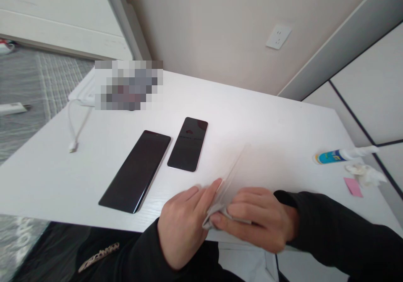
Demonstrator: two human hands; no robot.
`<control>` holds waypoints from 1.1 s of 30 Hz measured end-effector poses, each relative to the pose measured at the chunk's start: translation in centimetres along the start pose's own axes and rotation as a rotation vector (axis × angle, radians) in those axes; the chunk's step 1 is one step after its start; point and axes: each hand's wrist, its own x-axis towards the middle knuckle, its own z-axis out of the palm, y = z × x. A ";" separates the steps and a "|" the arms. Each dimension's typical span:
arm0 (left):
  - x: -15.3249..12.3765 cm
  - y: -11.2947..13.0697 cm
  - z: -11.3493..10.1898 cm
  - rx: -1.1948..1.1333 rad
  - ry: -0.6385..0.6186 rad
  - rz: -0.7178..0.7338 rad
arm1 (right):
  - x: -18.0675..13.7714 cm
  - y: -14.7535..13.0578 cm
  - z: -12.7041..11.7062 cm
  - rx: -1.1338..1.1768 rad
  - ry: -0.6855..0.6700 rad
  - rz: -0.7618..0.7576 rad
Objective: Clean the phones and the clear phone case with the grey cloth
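"What do we have in our left hand (185, 221)?"

"Its fingers are curled nearly closed on the lower part of a thin, flat, see-through piece (233, 170), the index finger laid along the edge. We cannot tell where its thumb is."

"And our right hand (258, 217)?"

"We have it bunched, thumb and fingers pinching a crumpled pale-grey cloth (208, 222) at that piece's lower end."

"Where are we holding all this?"

"Over the near side of the white wood-grained table (267, 122), right of a large black curved-edge phone (135, 172) and a smaller black rectangular phone (188, 144)."

"What do we see at far right?"

"A blue-and-white nozzled tube (333, 156), near a crumpled white tissue (367, 175) and a pink paper square (353, 187)."
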 end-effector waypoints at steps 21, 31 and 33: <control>-0.6 0.1 0.0 0.083 0.066 0.037 | -0.7 2.0 -1.0 -0.229 0.011 -0.010; -0.6 -0.1 -0.1 0.029 0.038 0.022 | -0.8 3.4 -2.0 -0.349 0.039 0.056; -0.6 -0.1 -0.1 0.001 0.029 0.028 | -0.4 2.1 -1.8 -0.221 -0.031 -0.066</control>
